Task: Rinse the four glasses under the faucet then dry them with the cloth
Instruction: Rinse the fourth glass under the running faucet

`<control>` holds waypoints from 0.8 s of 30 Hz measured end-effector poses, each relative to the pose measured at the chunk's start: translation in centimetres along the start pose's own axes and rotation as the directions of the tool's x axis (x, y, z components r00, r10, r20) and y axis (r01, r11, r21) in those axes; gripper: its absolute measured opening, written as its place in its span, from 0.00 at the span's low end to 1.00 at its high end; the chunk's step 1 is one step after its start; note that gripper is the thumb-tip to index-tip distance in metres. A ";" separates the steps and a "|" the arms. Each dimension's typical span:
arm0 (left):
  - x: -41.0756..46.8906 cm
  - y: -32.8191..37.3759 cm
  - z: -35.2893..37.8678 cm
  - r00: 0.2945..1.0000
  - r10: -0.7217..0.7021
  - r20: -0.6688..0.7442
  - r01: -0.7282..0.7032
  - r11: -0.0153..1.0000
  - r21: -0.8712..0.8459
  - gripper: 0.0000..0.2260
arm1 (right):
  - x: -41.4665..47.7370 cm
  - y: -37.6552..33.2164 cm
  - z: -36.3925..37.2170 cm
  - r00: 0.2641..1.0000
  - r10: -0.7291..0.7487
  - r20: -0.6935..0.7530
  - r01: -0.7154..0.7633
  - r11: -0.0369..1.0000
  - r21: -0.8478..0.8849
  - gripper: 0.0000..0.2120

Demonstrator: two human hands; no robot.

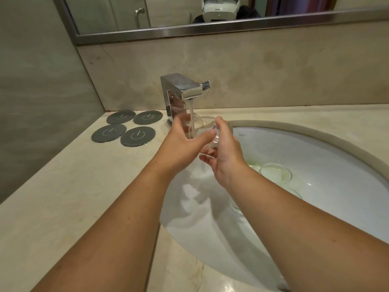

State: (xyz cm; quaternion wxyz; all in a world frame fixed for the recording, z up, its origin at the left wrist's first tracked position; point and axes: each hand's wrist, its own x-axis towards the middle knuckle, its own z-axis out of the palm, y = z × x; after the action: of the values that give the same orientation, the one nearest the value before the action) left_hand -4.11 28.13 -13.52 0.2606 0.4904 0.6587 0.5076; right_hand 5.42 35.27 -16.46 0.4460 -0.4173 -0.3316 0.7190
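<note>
Water (192, 114) from the faucet (185, 91) streams into the glass (203, 131); our left hand (181, 142) and right hand (226, 152) both grip it, other glasses (275, 172) in the sink (320, 148) just right of them.

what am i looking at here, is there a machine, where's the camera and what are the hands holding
No machine here: a person works with bare hands. The single picture comes from a camera worn on their head, looking down, so the arms reach in from below. The left hand and right hand both hold a clear glass in the water running from the faucet, above the white sink. In the sink lie more glasses. On the stone counter to the left sit four dark round coasters. The mirror behind reflects a white headset.
</note>
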 end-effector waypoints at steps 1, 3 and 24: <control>0.0 -0.1 0.0 1.000 -0.020 -0.006 0.020 1.000 -0.008 0.33 | 0.0 -0.1 0.0 1.000 -0.008 0.000 0.008 1.000 -0.004 0.28; 0.0 -0.3 -0.1 0.999 -0.047 -0.002 0.047 0.999 0.007 0.34 | -0.1 -0.2 0.0 0.999 -0.031 0.013 0.032 0.999 -0.018 0.29; 0.0 -0.1 0.3 0.995 -0.089 0.050 0.091 0.995 -0.034 0.38 | 0.2 -0.1 -0.1 1.000 -0.007 0.009 0.007 1.000 0.027 0.31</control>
State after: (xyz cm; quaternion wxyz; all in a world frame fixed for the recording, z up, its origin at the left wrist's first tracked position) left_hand -3.95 28.27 -13.70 0.3081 0.4676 0.6643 0.4950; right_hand 5.50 35.50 -16.47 0.4526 -0.4068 -0.3255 0.7237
